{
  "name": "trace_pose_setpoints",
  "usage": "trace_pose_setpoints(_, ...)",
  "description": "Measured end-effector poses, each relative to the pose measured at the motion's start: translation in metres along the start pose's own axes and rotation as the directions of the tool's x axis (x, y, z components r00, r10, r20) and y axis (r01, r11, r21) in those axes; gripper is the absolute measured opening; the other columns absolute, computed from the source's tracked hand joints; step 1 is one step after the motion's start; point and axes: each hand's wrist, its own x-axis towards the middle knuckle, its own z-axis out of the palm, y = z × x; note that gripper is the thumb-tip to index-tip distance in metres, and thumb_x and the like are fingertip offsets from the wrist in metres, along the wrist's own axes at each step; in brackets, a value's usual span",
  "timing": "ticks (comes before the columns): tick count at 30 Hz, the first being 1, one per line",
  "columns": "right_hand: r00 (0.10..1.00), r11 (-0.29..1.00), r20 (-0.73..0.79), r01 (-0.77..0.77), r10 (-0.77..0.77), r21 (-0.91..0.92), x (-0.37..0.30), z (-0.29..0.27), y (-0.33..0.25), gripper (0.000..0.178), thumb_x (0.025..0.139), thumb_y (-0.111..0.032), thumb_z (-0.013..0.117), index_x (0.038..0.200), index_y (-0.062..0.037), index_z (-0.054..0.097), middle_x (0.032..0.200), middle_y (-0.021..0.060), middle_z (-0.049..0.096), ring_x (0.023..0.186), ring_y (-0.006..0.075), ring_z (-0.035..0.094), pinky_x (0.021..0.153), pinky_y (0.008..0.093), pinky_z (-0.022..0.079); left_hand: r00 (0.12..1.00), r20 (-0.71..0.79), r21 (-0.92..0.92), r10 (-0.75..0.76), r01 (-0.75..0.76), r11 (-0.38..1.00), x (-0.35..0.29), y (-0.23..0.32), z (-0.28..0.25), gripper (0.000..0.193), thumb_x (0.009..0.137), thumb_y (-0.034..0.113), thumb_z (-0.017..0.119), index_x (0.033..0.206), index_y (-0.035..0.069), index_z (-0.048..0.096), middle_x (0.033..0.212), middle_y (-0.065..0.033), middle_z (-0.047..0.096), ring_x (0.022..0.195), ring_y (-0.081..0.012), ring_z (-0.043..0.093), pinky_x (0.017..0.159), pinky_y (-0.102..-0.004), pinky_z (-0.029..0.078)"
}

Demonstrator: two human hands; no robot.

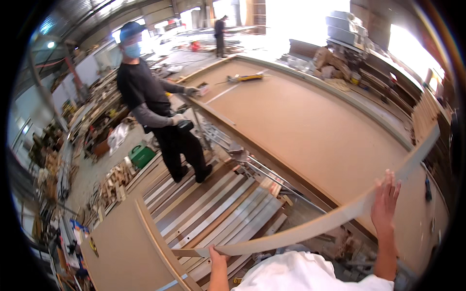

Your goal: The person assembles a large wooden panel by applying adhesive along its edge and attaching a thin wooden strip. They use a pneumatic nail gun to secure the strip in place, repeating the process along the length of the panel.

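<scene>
Beside the broad, brown framed panel (pixel 301 131), holding a long pale strip (pixel 335 217) slanted lengthwise from lower left to upper right, crossing the panel's near edge in view. Pinching it close to the lower-left end with the left hand (pixel 218 257); bracing it farther along, nearer to the panel, with the right hand (pixel 385 201), fingers extended and palm apparently against the strip.

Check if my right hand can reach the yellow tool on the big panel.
Probably not: your right hand is on the long strip, and the yellow tool lies far across the big panel.
</scene>
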Motion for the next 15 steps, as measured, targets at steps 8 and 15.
trace_pose_setpoints(8, 0.629, 0.065, 0.766, -0.766, -0.132, 0.64, -0.114, 0.014, -0.128, 0.072, 0.089, -0.033, 0.084, 0.144, 0.0014, 0.054, 0.134, 0.0191, 0.066, 0.122, 0.0283, 0.065, 0.106, 0.0415, 0.052, 0.946, 0.205, 0.113, -0.25, 0.231, 0.966, -0.069, -0.079, 0.103, 0.06, 0.091, 0.052, 0.058, 0.137, 0.014, 0.05, 0.139, -0.0095, 0.055, 0.127, -0.0331, 0.055, 0.101, -0.057, 0.049)
trace_pose_setpoints(15, 0.682, -0.543, 0.686, -0.687, -0.253, 0.483, -0.113, 0.009, -0.244, 0.058, 0.097, -0.032, 0.077, 0.141, 0.0013, 0.057, 0.131, 0.0145, 0.067, 0.125, 0.0245, 0.062, 0.106, 0.0407, 0.052, 0.862, 0.176, 0.291, -0.475, 0.416, 0.862, -0.183, -0.131, 0.165, 0.055, 0.095, 0.055, 0.053, 0.128, 0.011, 0.055, 0.126, -0.0109, 0.06, 0.114, -0.0299, 0.06, 0.093, -0.0471, 0.051)
